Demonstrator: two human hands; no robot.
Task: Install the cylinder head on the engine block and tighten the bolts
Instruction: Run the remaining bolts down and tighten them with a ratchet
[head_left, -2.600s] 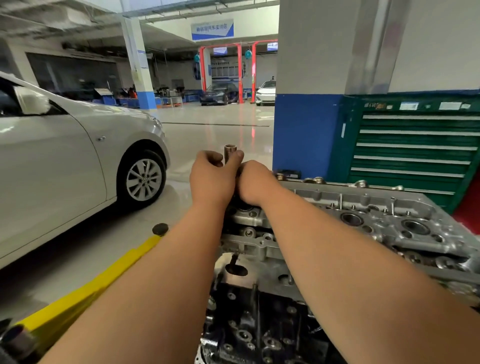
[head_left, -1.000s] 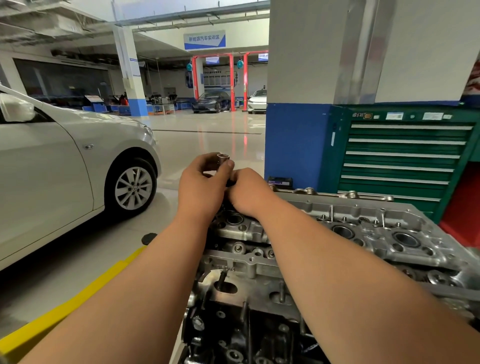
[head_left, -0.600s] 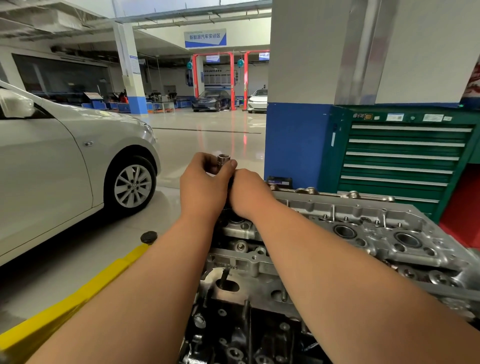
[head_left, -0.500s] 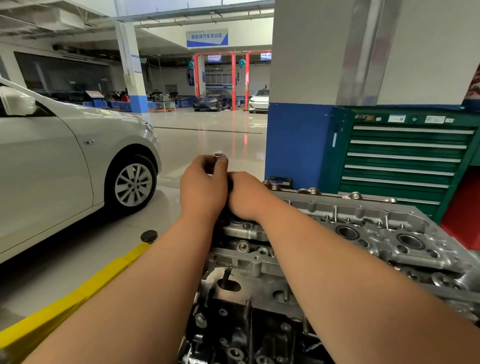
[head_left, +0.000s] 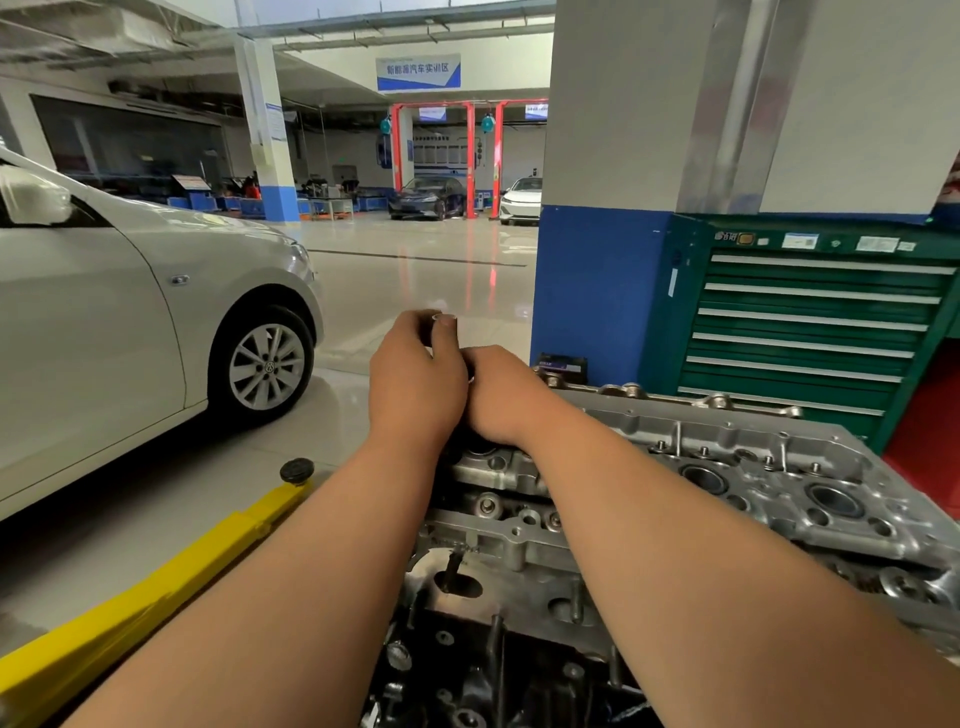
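The silver cylinder head (head_left: 737, 488) lies on the dark engine block (head_left: 467, 665) in front of me. Over its far left end my left hand (head_left: 415, 384) grips an upright metal socket tool (head_left: 431, 325); only the tool's top end shows between thumb and fingers. My right hand (head_left: 501, 395) is curled just below and to the right, against the left hand, holding the tool's lower part, which is hidden. The bolt under the tool is not visible.
A white car (head_left: 130, 332) stands close on the left. A yellow lift arm (head_left: 156, 587) with a black pad (head_left: 297, 470) runs along the floor at lower left. A green tool cabinet (head_left: 810, 327) and a blue-and-white pillar (head_left: 597, 291) stand behind the engine.
My left hand has closed higher over the socket tool, so less of its top shows than a second ago. Both hands stay at the same end of the cylinder head.
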